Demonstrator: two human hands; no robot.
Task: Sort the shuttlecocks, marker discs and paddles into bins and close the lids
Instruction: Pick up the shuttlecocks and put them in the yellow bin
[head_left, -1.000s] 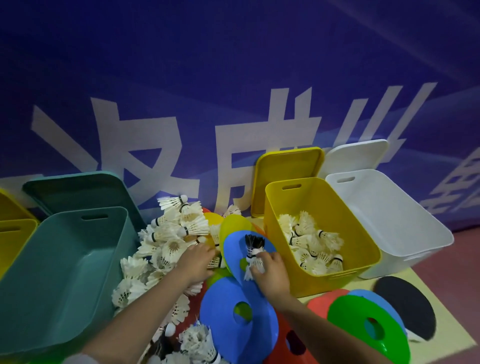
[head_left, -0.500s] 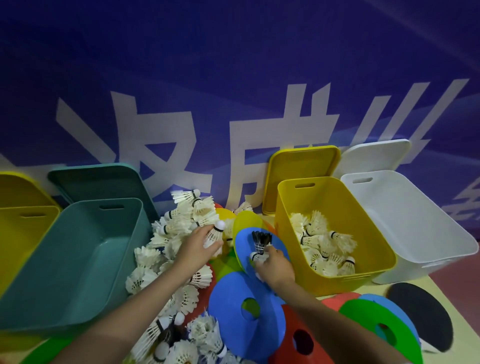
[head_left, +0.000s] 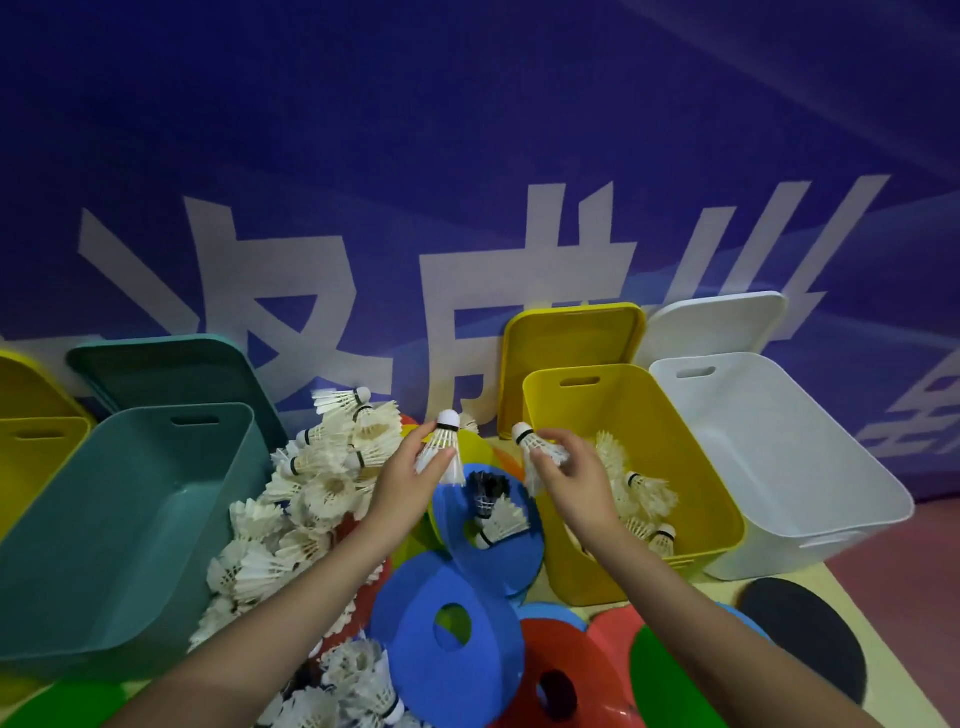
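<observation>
White feathered shuttlecock (head_left: 442, 451), cork tip up, sits pinched in my left hand (head_left: 402, 480) above the blue foam marker disc (head_left: 488, 525). My right hand (head_left: 574, 480) pinches a second white shuttlecock (head_left: 537, 447) at the near rim of the yellow plastic bin (head_left: 691, 467), where more lie. Behind my left hand, the loose white shuttlecock pile (head_left: 322, 483) borders the teal plastic bin (head_left: 104, 519).

Yellow smooth plastic bin (head_left: 691, 457), white plastic bin (head_left: 810, 467), teal plastic bin (head_left: 104, 519): semi-matt, moulded. Yellow plastic lid (head_left: 569, 338), same finish. White feathered shuttlecocks (head_left: 322, 483): fluffy skirts, smooth rounded white tips. Blue flat marker discs (head_left: 431, 654): matt, foam-like. Black round paddle face (head_left: 805, 634): matt, rubbery. Purple printed backdrop (head_left: 467, 156): slight sheen.
</observation>
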